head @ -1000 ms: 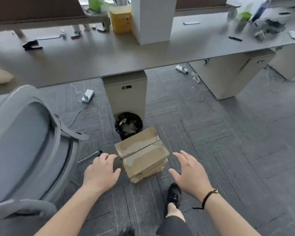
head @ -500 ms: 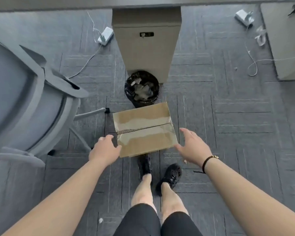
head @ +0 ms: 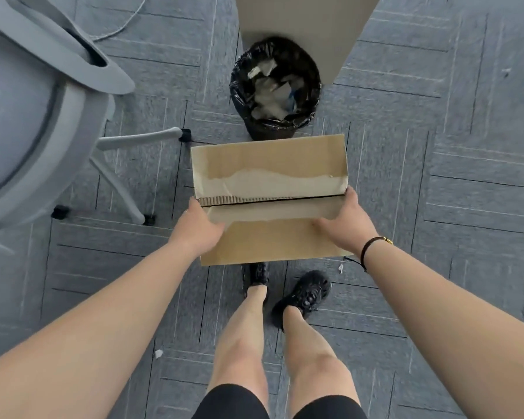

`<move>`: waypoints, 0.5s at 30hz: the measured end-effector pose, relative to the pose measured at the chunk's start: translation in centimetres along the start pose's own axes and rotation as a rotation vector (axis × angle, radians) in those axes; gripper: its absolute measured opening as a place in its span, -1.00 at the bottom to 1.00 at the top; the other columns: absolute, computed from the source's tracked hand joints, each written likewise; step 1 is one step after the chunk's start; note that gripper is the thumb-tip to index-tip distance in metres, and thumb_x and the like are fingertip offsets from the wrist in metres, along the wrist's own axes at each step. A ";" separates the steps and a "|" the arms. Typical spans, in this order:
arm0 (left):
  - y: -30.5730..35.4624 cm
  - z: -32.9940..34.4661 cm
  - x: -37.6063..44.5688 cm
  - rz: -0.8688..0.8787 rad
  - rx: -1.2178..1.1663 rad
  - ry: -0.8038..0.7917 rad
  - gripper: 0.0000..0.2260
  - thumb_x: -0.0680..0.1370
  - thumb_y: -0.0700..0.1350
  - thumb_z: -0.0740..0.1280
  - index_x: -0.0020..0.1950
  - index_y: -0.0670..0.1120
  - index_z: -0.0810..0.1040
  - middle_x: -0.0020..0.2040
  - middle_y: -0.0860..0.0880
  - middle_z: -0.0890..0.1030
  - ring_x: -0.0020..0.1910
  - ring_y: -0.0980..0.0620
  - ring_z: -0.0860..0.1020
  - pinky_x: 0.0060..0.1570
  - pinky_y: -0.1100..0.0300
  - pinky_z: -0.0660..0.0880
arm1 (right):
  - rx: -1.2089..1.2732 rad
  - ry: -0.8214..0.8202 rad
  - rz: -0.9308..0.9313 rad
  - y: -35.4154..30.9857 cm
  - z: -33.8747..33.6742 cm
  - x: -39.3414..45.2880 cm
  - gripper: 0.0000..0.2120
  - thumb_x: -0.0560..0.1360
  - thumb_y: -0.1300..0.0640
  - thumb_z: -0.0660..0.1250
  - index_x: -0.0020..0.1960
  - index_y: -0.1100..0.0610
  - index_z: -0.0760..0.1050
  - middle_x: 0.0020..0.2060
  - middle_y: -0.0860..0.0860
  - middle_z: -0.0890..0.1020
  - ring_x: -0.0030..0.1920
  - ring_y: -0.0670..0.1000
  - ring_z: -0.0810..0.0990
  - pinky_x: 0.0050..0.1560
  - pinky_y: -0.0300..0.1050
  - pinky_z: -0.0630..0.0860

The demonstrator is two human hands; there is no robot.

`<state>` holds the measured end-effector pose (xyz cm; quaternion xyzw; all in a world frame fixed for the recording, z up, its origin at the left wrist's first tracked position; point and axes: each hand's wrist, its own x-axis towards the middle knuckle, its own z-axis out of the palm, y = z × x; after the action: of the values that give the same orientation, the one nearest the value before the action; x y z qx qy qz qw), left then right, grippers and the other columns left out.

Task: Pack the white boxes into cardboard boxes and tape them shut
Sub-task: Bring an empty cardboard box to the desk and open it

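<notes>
A closed cardboard box (head: 270,167) sits over the grey carpet in front of my feet, its two top flaps meeting along a dark seam, with torn pale strips where tape was. My left hand (head: 198,226) grips its left side near the seam, thumb on the top flap. My right hand (head: 344,222) grips its right side the same way; a dark cord bracelet circles that wrist. No white boxes and no tape are in view.
A black-lined bin (head: 274,89) full of paper scraps stands just beyond the box, against a beige desk pedestal (head: 303,22). A grey office chair (head: 37,116) with its wheeled base fills the left. Small paper scraps (head: 158,353) lie on the carpet.
My view has tilted down from the desk to the floor. Both hands moved in from beside the box and closed on its two sides.
</notes>
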<state>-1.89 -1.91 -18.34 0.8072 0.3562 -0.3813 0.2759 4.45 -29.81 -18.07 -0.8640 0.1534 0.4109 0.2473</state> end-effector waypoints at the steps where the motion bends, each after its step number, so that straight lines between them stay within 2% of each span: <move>1: 0.1 0.4 0.4 -0.011 -0.051 0.006 -0.30 0.56 -0.07 0.37 0.58 -0.19 0.08 0.34 -0.18 0.46 0.17 -0.18 0.51 -0.03 0.03 0.47 | 0.056 0.009 0.018 0.0 0.3 0.5 -0.15 0.51 0.02 0.43 0.61 0.06 -0.01 0.30 0.09 0.50 0.12 0.14 0.54 0.17 0.08 0.55; 3: 0.3 0.8 0.8 -0.038 -0.142 0.032 -0.41 0.54 -0.16 0.38 0.49 -0.19 0.20 0.25 -0.17 0.49 0.10 -0.14 0.50 -0.10 0.04 0.45 | 0.145 0.027 0.046 0.1 0.5 1.1 -0.21 0.47 0.05 0.49 0.55 0.05 0.12 0.20 0.03 0.54 0.12 0.12 0.55 0.15 0.06 0.56; 7: 0.8 0.6 0.3 -0.035 -0.237 0.073 -0.49 0.52 -0.16 0.42 0.41 -0.14 0.31 0.17 -0.10 0.52 0.06 -0.10 0.52 -0.14 0.08 0.47 | 0.199 0.024 0.060 -0.4 0.0 1.1 -0.27 0.40 0.07 0.55 0.45 0.03 0.26 0.18 0.00 0.56 0.17 0.12 0.57 0.20 0.11 0.57; 9: 1.4 -0.3 -0.5 -0.009 -0.242 0.099 -0.53 0.53 -0.16 0.42 0.38 -0.12 0.33 0.12 -0.07 0.52 0.04 -0.08 0.52 -0.19 0.10 0.44 | 0.227 0.027 0.053 -0.7 -0.8 0.6 -0.31 0.40 0.07 0.55 0.41 0.02 0.29 0.13 -0.03 0.56 0.15 0.10 0.58 0.19 0.10 0.57; 12: 3.4 -2.9 -2.5 0.037 -0.240 0.141 -0.52 0.54 -0.13 0.42 0.39 -0.13 0.32 0.16 -0.08 0.52 0.05 -0.09 0.51 -0.15 0.09 0.42 | 0.287 0.067 0.030 -1.6 -2.8 -1.2 -0.34 0.39 0.08 0.55 0.39 0.01 0.30 0.04 -0.11 0.54 0.12 0.06 0.57 0.15 0.03 0.54; 15: 6.3 -6.1 -5.5 0.112 -0.225 0.160 -0.54 0.55 -0.11 0.42 0.38 -0.12 0.33 0.14 -0.06 0.53 -0.05 0.00 0.49 -0.31 0.20 0.34 | 0.366 0.117 0.000 -2.9 -6.3 -4.1 -0.29 0.39 0.04 0.55 0.43 -0.01 0.29 0.07 -0.14 0.56 0.13 0.03 0.57 0.15 -0.01 0.53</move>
<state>3.09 -3.26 -9.38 0.8176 0.3719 -0.2573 0.3564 7.26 -30.62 -10.54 -0.8270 0.2398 0.3250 0.3911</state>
